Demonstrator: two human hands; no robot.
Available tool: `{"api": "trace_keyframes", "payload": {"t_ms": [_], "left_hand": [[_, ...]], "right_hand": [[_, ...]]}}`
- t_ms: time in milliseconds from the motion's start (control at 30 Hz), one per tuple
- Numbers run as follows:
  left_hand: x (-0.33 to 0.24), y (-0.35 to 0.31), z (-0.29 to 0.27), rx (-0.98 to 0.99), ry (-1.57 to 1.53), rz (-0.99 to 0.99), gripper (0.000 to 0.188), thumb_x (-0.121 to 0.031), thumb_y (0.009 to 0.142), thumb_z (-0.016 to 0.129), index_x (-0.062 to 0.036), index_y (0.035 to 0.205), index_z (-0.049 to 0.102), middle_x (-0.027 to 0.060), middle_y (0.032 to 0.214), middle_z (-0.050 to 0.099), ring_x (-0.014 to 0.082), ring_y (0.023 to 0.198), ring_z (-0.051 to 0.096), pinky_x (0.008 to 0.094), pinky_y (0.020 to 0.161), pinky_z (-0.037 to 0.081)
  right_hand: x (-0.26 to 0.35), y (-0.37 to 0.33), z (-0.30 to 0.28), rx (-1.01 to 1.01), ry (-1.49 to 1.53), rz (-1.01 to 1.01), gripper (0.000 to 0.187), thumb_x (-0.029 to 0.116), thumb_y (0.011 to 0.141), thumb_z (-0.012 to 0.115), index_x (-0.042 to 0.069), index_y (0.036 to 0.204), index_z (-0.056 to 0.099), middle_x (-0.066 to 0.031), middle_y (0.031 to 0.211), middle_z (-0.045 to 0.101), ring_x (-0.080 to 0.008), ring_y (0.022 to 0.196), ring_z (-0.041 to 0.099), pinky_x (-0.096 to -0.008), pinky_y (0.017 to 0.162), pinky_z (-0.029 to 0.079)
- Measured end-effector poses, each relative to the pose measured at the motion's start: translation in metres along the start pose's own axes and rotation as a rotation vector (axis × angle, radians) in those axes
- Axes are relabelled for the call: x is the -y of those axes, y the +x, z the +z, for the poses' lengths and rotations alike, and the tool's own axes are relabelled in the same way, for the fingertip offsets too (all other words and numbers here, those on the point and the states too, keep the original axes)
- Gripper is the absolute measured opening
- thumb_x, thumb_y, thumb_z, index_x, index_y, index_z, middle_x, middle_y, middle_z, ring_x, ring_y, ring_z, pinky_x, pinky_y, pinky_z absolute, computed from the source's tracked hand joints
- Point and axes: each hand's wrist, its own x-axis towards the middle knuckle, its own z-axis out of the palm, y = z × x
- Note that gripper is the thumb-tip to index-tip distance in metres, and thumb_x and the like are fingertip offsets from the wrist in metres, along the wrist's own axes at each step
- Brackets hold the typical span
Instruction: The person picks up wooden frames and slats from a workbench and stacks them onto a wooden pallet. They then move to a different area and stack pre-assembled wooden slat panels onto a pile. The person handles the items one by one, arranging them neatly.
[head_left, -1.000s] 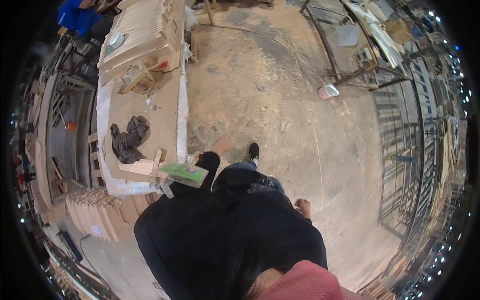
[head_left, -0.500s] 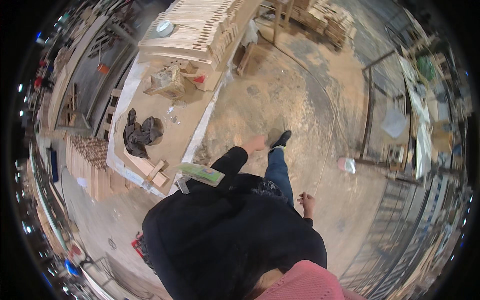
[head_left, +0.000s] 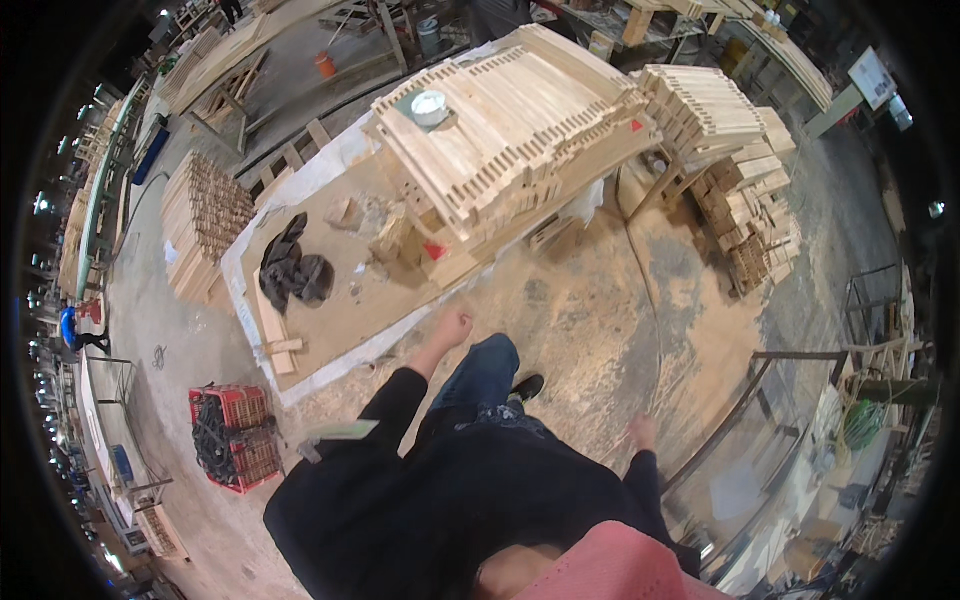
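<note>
"Dusty workshop floor fills the middle of the frame. What stands on it?"

"One long desk, from left of centre to the upper right, bearing a stack of slotted wooden pieces at upper centre."

"Anything smaller?"

"Red crate at lower left, then a dark cloth crumpled on the desk, left of centre."

"And smallest, the hands?"

"Left hand, mid-frame, just beside the desk's lower edge: fingers loosely curled in, nothing visible in it. Right hand, right of centre: too blurred to tell how far open, or whether it holds anything."

"Which step, then?"

"I'd judge walking alongside the desk, between handlings; the wooden pieces sit untouched."

"What would handling them call for?"

"Stepping closer, I'd say, and uncurling those left fingers first."
</note>
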Motion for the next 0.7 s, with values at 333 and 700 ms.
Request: {"api": "trace_keyframes", "payload": {"t_ms": [333,700], "left_hand": [[-0.088,0.112,0.007,0.094,-0.267,0.163,0.028,-0.017,0.081,0.057,-0.0052,0.104,0.068,0.0165,0.085,0.068,0.0316,0.08,0.066,0.0404,0.074,0.052],[-0.199,0.215,-0.086,-0.09,-0.553,0.224,0.017,-0.009,0.088,0.059,-0.0014,0.102,0.066,0.0104,0.089,0.067,0.0178,0.079,0.064,0.0306,0.073,0.051]], "right_hand": [[0.274,0.215,-0.09,0.032,0.337,-0.333,0.028,0.025,0.091,0.06,0.0,0.103,0.065,-0.0103,0.075,0.071,-0.017,0.071,0.069,-0.0309,0.067,0.053],[0.349,0.293,-0.087,0.32,0.206,-0.484,0.025,0.022,0.096,0.056,-0.001,0.101,0.064,-0.0086,0.081,0.071,-0.0165,0.071,0.068,-0.03,0.066,0.053]]}}
